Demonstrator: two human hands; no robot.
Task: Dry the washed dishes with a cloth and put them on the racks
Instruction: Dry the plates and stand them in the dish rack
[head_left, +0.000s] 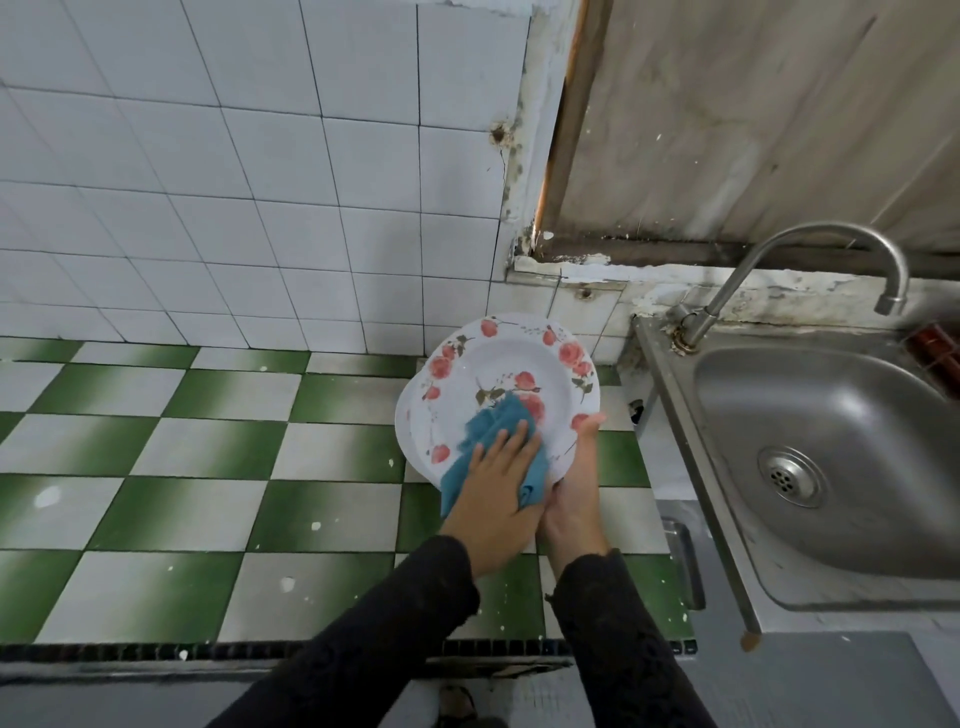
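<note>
Presses cloth (485, 426) flat against plate (498, 364) with left hand (496, 473), fingers straight and spread, nothing clenched, above checked floor (182, 457). Clamps the plate's lower right rim in right hand (574, 493), thumb over the front edge, fingers hidden behind. Holds plate in the air, face tilted toward the camera, just left of sink (831, 415) and tap (810, 249). Shows what may be a second rim behind the first; cannot tell whether one plate or two. Shows no rack.

Handling, as judged: stiff, glazed, probably slick while damp, likely to break on tile if dropped; moderate weight, more if doubled. Best taken at the rim, thumb on the face and fingers beneath, as here. Best wiped with modest pressure, to avoid tipping about the single held edge. Likely to need turning for the back before racking.
</note>
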